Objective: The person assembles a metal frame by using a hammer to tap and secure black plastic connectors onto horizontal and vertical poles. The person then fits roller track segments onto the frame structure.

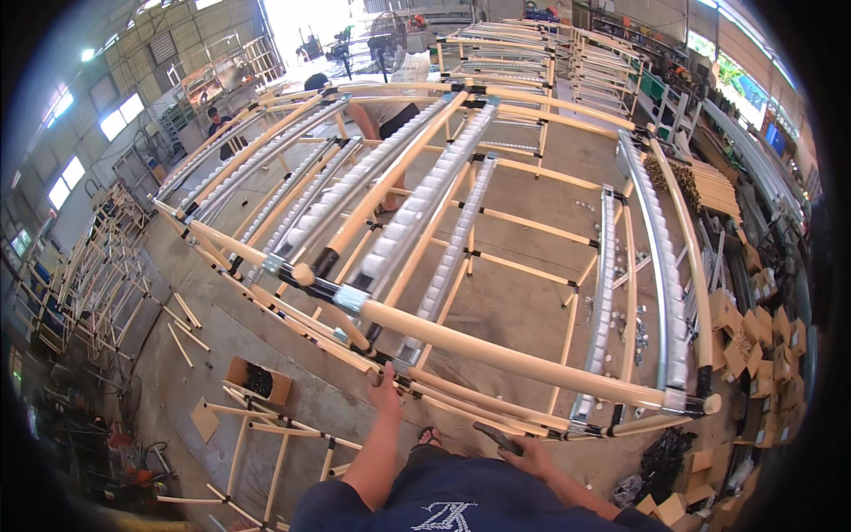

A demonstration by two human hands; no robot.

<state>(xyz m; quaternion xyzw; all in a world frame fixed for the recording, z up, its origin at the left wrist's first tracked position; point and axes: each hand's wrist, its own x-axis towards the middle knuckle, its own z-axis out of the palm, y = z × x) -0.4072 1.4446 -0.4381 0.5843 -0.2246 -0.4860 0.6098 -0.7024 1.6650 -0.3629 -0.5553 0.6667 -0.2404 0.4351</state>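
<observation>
Head view: pipe rack stood directly ahead; left hand gripped its lower pipe, right hand held dark tool clear of it. Step judged: steadying rack for fastening; next likely called for bringing tool to rack

A white printed emblem on a dark blue shirt.
Bold, letter-like shapes with patterned strokes stand on the wearer's shirt front at the near edge; marks on the cardboard boxes at right are too small to read.
</observation>
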